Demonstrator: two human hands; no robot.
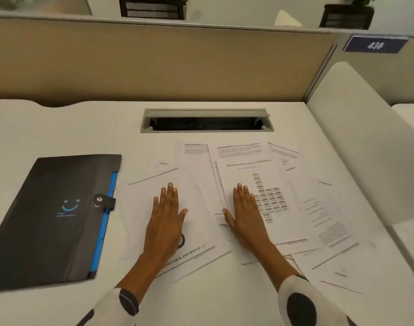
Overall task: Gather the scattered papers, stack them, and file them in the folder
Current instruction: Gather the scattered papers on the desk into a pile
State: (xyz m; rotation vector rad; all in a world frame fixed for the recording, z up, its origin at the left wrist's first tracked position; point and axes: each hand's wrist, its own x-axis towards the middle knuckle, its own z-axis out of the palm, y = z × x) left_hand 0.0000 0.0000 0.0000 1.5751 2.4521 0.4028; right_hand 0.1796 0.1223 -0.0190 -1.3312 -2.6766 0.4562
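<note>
Several printed white papers (283,184) lie scattered and overlapping across the middle and right of the white desk (60,128). My left hand (166,215) rests flat, palm down, on a tilted sheet headed "Awards and Achievements" (196,252). My right hand (246,215) lies flat, fingers together, on a sheet with a block chart (272,198). Neither hand grips anything. A black folder (50,217) with a blue smiley, blue inner edge and snap strap lies shut at the left, apart from the papers.
An open grey cable slot (206,121) is set in the desk behind the papers. A tan partition (154,64) rises at the back, and a white divider panel (366,142) bounds the right side. Dark planters sit on the ledge above.
</note>
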